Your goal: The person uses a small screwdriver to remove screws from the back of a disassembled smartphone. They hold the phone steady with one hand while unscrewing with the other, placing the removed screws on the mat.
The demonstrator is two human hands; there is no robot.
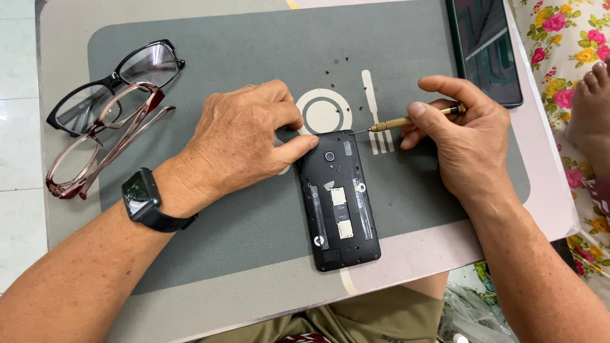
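Here, one grey work mat (254, 228) covers most of one small table (546, 190); white printed markings on the mat include a ring near its centre and a slotted tool outline just right of the ring.

One black phone (340, 200), back cover off, lies flat and lengthwise on the mat, top end away from the person, between the two hands. Inside it: one round camera lens near the top, two pale rectangular card slots midway down, one small white round mark at the lower left.

Left hand (244, 143): curled palm down beside the phone's upper left corner, thumb tip pressed against the top left edge, fingers folded under. One black smartwatch (143, 197) on that wrist.

Right hand (460, 136): thumb and fingers pinched around one brass-coloured precision screwdriver (410, 119), held nearly level; its thin tip touches the phone's upper right corner.

One dark tablet (486, 47) lies at the table's far right edge, screen showing a pale diagonal reflection.

Two pairs of glasses at far left, overlapping: black-framed glasses (117, 82) above, red-brown framed glasses (101, 146) below, arms open.

Several tiny black screws (335, 67) scattered on the mat beyond the ring; exact count cannot be told.

Floral fabric (565, 38) at right, pink and yellow flowers on white.
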